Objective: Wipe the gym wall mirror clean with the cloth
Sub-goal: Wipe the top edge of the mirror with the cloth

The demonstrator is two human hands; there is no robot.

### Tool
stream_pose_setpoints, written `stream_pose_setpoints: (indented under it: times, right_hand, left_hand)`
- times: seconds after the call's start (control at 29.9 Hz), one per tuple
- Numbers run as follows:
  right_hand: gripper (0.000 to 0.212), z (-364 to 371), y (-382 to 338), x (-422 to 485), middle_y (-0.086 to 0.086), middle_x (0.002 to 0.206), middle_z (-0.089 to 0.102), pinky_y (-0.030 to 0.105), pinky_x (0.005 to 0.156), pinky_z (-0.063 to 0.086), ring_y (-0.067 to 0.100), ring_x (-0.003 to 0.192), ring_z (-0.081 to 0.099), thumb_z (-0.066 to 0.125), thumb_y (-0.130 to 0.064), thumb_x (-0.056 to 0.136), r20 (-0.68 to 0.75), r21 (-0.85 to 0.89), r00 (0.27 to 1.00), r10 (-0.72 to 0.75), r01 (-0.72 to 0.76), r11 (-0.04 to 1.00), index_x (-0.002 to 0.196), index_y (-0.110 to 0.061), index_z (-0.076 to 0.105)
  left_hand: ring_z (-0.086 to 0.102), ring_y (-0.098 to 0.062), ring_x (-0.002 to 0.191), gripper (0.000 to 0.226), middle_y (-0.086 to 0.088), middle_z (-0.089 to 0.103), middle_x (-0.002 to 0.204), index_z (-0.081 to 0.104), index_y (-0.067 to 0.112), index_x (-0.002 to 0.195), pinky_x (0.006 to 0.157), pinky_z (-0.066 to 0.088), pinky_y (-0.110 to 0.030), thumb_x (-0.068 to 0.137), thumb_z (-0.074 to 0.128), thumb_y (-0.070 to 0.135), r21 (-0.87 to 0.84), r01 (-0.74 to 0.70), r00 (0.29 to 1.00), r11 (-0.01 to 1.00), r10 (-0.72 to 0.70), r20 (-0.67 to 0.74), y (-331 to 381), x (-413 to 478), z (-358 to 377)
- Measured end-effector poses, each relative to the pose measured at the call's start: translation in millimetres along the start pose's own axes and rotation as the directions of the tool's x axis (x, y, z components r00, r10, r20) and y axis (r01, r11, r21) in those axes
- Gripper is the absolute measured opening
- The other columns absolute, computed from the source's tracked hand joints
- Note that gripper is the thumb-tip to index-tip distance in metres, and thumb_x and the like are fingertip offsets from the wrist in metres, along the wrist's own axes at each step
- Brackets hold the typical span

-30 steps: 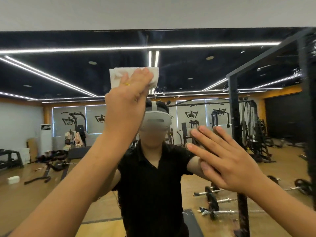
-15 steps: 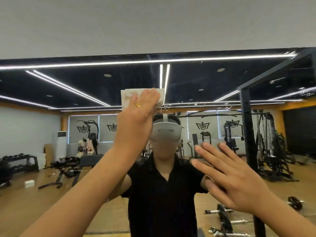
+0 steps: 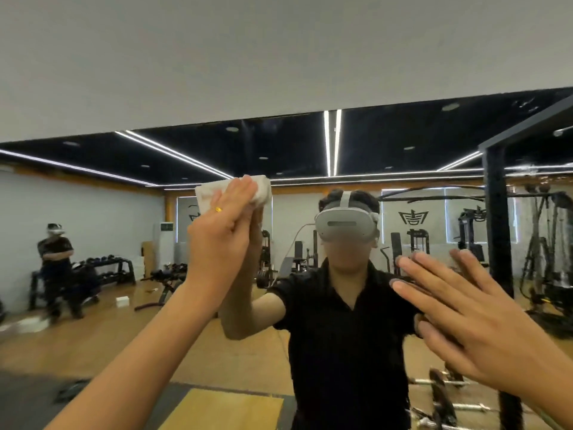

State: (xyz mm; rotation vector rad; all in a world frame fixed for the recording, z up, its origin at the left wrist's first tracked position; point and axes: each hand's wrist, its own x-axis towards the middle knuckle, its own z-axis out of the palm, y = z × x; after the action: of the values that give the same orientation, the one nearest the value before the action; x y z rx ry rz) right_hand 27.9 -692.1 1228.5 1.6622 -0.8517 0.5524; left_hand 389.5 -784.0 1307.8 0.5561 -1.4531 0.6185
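Cloth slid toward 9 o'clock, long side 9-to-3; left hand presses it flat on mirror, right hand spread.

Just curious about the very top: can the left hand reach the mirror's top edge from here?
Probably yes. The left hand presses the white folded cloth on the gym wall mirror below its top edge, with only bare glass between. The arm looks fairly extended, so it may need a stretch.
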Motion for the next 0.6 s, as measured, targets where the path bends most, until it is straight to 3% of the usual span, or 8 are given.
stream_pose_setpoints:
  times: [0.07,0.1,0.17,0.2,0.37,0.5,0.6]
  right_hand:
    - [0.061,4.6,1.7,-0.9,0.01,0.167,0.032,0.061,0.123,0.02,0.028,0.155,0.028,0.05,-0.037,0.096,-0.006,-0.018,1.0,-0.017,0.017,1.0,0.154,-0.017,0.047]
    - [0.062,6.3,1.2,-1.6,0.01,0.167,0.032,0.062,0.123,0.021,0.029,0.155,0.028,0.05,-0.037,0.096,-0.012,-0.018,1.0,-0.018,0.018,1.0,0.155,-0.017,0.046]
    - [0.062,7.3,1.2,-2.5,0.011,0.167,0.031,0.062,0.122,0.022,0.029,0.155,0.029,0.049,-0.036,0.097,-0.02,-0.004,1.0,-0.017,0.017,1.0,0.156,-0.017,0.044]
    - [0.062,6.9,2.0,-2.3,0.011,0.167,0.031,0.062,0.122,0.023,0.03,0.155,0.029,0.049,-0.036,0.097,-0.022,0.002,1.0,-0.02,0.02,1.0,0.156,-0.017,0.044]
    - [0.062,8.8,3.4,-3.2,0.011,0.168,0.028,0.061,0.123,0.022,0.029,0.156,0.026,0.049,-0.036,0.098,-0.024,0.01,0.999,-0.026,0.026,1.0,0.156,-0.018,0.043]
    - [0.06,9.1,4.9,-3.4,0.01,0.168,0.029,0.063,0.121,0.027,0.028,0.156,0.026,0.049,-0.035,0.098,-0.041,0.03,0.999,-0.016,0.018,0.999,0.155,-0.018,0.045]
    - [0.059,9.5,4.1,-3.9,0.01,0.167,0.03,0.063,0.119,0.029,0.027,0.156,0.027,0.048,-0.034,0.099,-0.05,0.043,0.999,-0.011,0.013,0.999,0.155,-0.017,0.046]
  left_hand:
    - [0.067,-0.007,0.101,0.042,-0.002,0.064,0.136,0.059,0.012,0.144,0.09,0.061,-0.049,0.102,0.063,0.01,0.004,0.04,0.998,0.999,-0.04,-0.048,7.1,-0.1,2.8]
    - [0.064,0.0,0.094,0.041,0.001,0.067,0.13,0.06,0.013,0.143,0.088,0.062,-0.038,0.103,0.063,0.011,0.009,0.068,0.995,0.998,-0.067,-0.071,11.4,0.2,4.9]
    - [0.061,0.003,0.078,0.038,0.004,0.07,0.114,0.061,0.014,0.143,0.077,0.056,-0.014,0.104,0.061,0.015,0.014,0.134,0.986,0.991,-0.132,-0.105,23.0,3.8,9.5]
    - [0.06,0.002,0.074,0.037,0.004,0.07,0.109,0.061,0.016,0.142,0.072,0.053,-0.01,0.105,0.06,0.018,0.015,0.17,0.979,0.985,-0.167,-0.119,30.1,8.1,11.5]
    - [0.06,-0.006,0.078,0.024,0.003,0.064,0.092,0.07,0.024,0.124,0.069,0.045,-0.013,0.109,0.053,0.031,-0.01,0.253,0.958,0.967,-0.252,-0.14,44.8,58.0,17.5]
    - [0.052,0.007,0.064,0.019,0.017,0.047,0.069,0.071,0.017,0.108,0.062,0.038,-0.007,0.108,0.054,0.025,0.03,0.283,0.947,0.959,-0.274,-0.169,44.0,91.2,20.9]
    - [0.06,-0.002,0.077,0.021,0.01,0.059,0.083,0.072,0.021,0.116,0.066,0.042,-0.007,0.108,0.054,0.028,0.022,0.276,0.948,0.961,-0.268,-0.171,49.5,79.2,22.4]
